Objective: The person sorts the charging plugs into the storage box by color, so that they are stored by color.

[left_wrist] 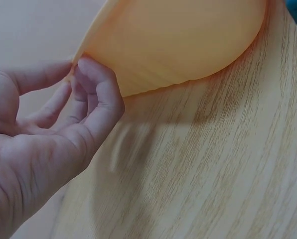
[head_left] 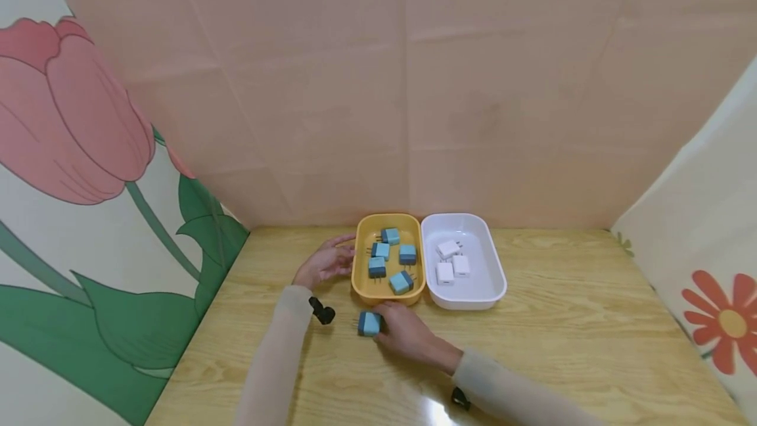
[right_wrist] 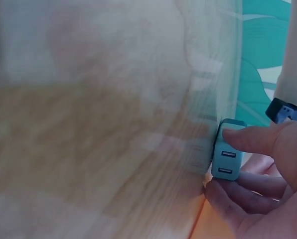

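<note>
My right hand (head_left: 411,334) pinches a two-tone blue USB wall charger (head_left: 369,324) just in front of the yellow tray (head_left: 359,288). In the right wrist view the thumb lies on the face of this charger (right_wrist: 226,162), beside two USB slots, with fingers beneath. My left hand (head_left: 331,261) is at the yellow tray's left side; in the left wrist view its thumb and fingertips pinch the tray's edge (left_wrist: 188,45). Inside the yellow tray lie several blue chargers (head_left: 407,254). Three white chargers (head_left: 461,266) lie in the white tray (head_left: 497,278), right beside the yellow one.
The wooden table (head_left: 568,321) extends around both trays. A plain pinkish cloth (head_left: 503,97) hangs behind it. A tulip-printed cloth (head_left: 77,110) stands on the left, and a flower-printed one (head_left: 730,324) on the right.
</note>
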The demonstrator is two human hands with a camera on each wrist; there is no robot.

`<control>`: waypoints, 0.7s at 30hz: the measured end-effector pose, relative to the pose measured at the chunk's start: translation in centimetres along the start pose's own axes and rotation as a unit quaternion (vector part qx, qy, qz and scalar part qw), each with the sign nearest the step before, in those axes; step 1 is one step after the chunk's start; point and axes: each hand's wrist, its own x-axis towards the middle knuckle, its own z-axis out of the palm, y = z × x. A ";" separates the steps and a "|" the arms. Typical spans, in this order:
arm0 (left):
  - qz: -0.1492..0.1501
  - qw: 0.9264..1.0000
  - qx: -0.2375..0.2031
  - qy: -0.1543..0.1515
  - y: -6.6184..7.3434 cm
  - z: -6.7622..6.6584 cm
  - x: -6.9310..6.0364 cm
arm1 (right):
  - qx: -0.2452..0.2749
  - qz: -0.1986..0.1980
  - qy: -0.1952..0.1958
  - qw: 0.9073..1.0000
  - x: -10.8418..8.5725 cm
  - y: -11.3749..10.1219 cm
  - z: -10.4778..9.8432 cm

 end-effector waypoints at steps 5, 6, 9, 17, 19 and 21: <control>0.002 1.000 -0.001 -0.004 0.0 0.0 -0.1 | 0.041 0.008 0.009 0.999 -0.2 -0.1 -0.1; 0.003 1.000 -0.001 -0.005 0.0 0.0 -0.1 | 0.048 0.007 0.013 0.999 -0.3 -0.1 -0.1; 0.003 1.000 -0.003 -0.007 0.0 0.0 -0.1 | 0.067 0.014 0.020 0.997 -0.5 -0.2 -0.2; -0.001 1.000 -0.001 -0.006 0.1 -0.1 -0.2 | 0.130 0.032 0.002 0.991 -1.1 0.0 -0.9; -0.002 1.000 0.002 -0.004 0.1 -0.1 -0.2 | 0.144 0.034 -0.006 0.989 -1.2 0.2 -1.0; -0.005 1.000 -0.001 -0.003 0.1 -0.1 -0.2 | 0.156 0.035 -0.014 0.987 -1.3 0.4 -1.1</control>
